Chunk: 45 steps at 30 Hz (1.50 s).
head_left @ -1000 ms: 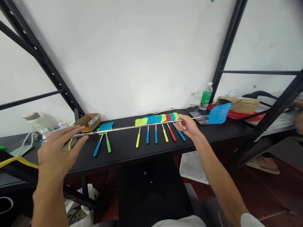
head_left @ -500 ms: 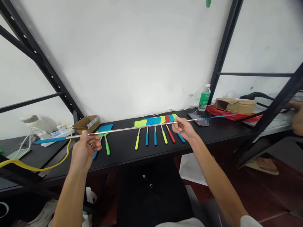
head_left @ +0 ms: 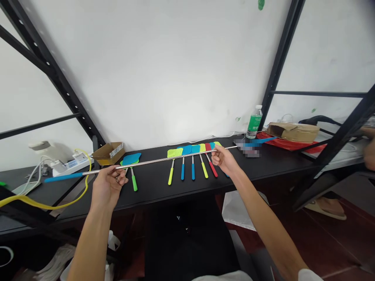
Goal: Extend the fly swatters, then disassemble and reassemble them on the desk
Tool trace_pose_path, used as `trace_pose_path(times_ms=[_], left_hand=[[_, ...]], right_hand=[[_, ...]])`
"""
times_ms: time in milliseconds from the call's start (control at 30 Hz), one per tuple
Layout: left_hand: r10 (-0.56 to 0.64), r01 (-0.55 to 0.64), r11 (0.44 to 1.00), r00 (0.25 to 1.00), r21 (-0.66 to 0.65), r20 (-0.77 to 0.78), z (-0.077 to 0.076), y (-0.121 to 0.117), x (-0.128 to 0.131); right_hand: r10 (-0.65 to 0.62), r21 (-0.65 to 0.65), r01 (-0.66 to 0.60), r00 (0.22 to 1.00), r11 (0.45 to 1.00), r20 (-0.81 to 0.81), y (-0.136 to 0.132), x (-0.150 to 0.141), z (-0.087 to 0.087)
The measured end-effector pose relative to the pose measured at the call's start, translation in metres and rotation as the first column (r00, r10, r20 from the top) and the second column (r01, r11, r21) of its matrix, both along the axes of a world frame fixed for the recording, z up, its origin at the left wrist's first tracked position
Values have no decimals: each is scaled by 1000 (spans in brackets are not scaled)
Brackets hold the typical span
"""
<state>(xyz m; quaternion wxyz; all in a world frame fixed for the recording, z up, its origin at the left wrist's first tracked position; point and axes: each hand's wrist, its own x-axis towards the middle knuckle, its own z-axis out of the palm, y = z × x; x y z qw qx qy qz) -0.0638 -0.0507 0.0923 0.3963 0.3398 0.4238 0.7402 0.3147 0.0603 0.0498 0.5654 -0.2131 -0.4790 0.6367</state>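
A long fly swatter lies across my view, its thin steel shaft (head_left: 164, 161) held level above the black table (head_left: 152, 193). My left hand (head_left: 109, 186) is shut on the shaft near the blue grip (head_left: 63, 177), which sticks out to the left. My right hand (head_left: 224, 160) pinches the shaft further along, just in front of a row of several swatters (head_left: 187, 150) with yellow, blue and red handles. The blue mesh head (head_left: 260, 140) shows edge-on at the far right. Under my left hand's side, a green-handled swatter (head_left: 134, 182) lies with its blue head (head_left: 131, 159).
A small cardboard box (head_left: 109, 153) and a power strip (head_left: 72, 164) with a yellow cable (head_left: 86, 183) are at the left. A water bottle (head_left: 254, 122) and a parcel on red plastic (head_left: 293, 132) are at the right, beside black shelf uprights (head_left: 281, 58). Another person's hand (head_left: 369, 152) shows at the right edge.
My left hand has closed from open onto the shaft, and the blue grip now shows left of it. The mesh head has turned from face-on to edge-on.
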Motion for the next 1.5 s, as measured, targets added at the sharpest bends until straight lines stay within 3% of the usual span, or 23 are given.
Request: trace_pose_path(times_ms=[167, 567, 867, 1033, 1267, 1500], left_hand=[[1, -1, 999, 1000, 43, 16, -1, -2, -5], [66, -69, 997, 991, 23, 114, -6, 4, -10], [132, -134, 991, 981, 5, 143, -4, 3, -13], [166, -170, 985, 973, 9, 160, 2, -3, -20], [174, -177, 984, 975, 13, 140, 4, -5, -27], [217, -222, 975, 968, 30, 130, 7, -12, -36]], right_hand=[[-32, -75, 34, 999, 997, 36, 1, -7, -2], [-12, -60, 15, 998, 998, 62, 1, -12, -6], [12, -198, -34, 994, 980, -110, 0, -14, -2], [-73, -260, -2, 958, 966, -279, 7, -1, 0], [-120, -135, 64, 878, 989, -463, 4, 22, 2], [-263, -78, 255, 854, 964, -448, 3, 57, 13]])
